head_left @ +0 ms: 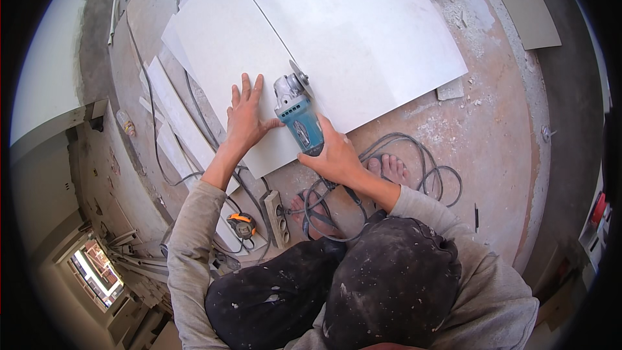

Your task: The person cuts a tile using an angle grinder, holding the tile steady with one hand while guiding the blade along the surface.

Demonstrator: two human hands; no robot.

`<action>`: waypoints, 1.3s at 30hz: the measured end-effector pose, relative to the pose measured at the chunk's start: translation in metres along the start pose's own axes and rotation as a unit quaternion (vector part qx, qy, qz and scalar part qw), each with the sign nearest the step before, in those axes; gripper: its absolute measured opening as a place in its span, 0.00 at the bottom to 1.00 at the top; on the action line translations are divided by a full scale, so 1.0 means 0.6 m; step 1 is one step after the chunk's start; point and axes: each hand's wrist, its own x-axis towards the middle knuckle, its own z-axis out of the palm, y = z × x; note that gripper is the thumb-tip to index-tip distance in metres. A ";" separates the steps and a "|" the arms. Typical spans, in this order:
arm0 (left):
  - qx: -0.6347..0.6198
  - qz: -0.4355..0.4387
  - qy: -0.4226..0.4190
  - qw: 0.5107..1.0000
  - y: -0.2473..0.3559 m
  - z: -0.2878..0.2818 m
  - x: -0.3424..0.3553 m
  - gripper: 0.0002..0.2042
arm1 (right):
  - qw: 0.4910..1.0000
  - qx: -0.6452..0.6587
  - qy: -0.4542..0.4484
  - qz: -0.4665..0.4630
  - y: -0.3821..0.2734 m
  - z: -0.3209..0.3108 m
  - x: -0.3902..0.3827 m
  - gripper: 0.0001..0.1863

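My right hand (338,154) is wrapped round the rear of a teal angle grinder (299,122), below its silver head. The grinder's thin cutting disc (300,79) stands on edge at the near end of a dark straight line (262,11) across a large white tile (382,39). I cannot tell whether the disc is spinning or how deep it sits. Left of the grinder, my left hand (246,115) lies flat on the tile, fingers spread. Its thumb reaches to the grinder's body.
Coiled black cable (440,168) lies by my feet. A power strip (277,219) and an orange-and-black tape measure (241,225) are near my left knee. Long white tile strips (178,100) lie to the left. Right of me are a dark thin stick (477,218) and a small offcut (450,89).
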 end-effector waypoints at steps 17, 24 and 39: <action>-0.013 0.005 0.011 1.000 -0.008 0.004 -0.003 0.63 | 0.999 -0.039 0.015 0.005 -0.026 0.008 0.088 0.50; 0.002 0.016 0.014 1.000 -0.018 0.008 0.000 0.60 | 0.999 -0.026 -0.002 0.026 -0.038 0.006 0.110 0.51; 0.000 0.001 0.005 1.000 -0.001 -0.001 -0.001 0.62 | 0.999 -0.025 -0.010 0.024 -0.022 -0.005 0.054 0.50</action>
